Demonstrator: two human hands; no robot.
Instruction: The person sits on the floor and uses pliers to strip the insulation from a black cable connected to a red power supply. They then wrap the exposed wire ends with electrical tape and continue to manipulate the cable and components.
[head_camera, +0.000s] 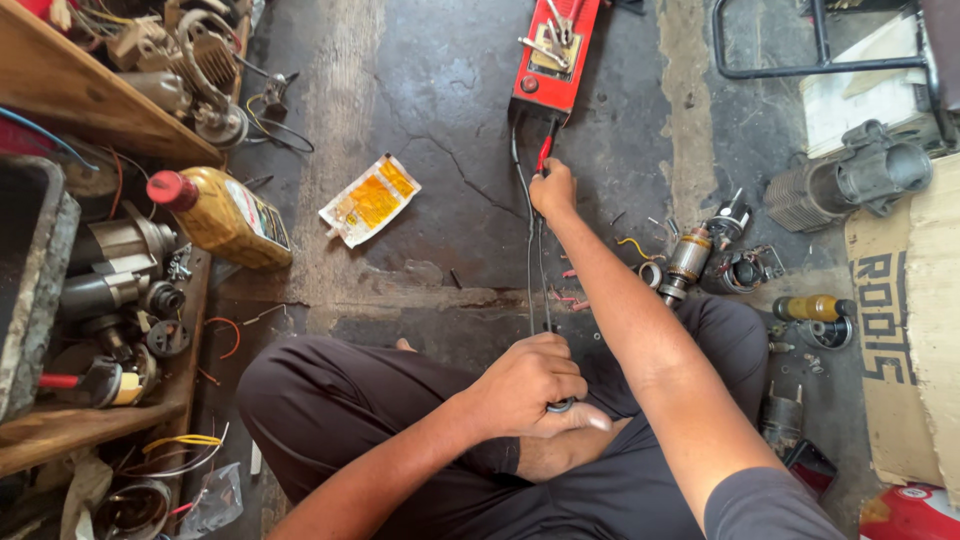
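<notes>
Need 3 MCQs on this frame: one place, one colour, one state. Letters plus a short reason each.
1. Where does the oil bottle lie?
A. on the floor left of the person's knee
B. inside the red box
C. on the cardboard at right

2. What colour is the bottle's cap?
A. blue
B. red
C. white

3. What is the right hand doing?
A. resting flat on the thigh
B. holding a cup
C. gripping a red-handled tool just below the red box

Answers:
1 A: the bottle lies on its side on the dark floor beside the wooden shelf.
2 B: the cap at its left end is red.
3 C: the arm is stretched forward and its fingers close round the tool, while the left hand holds the black cables near the lap.
</notes>
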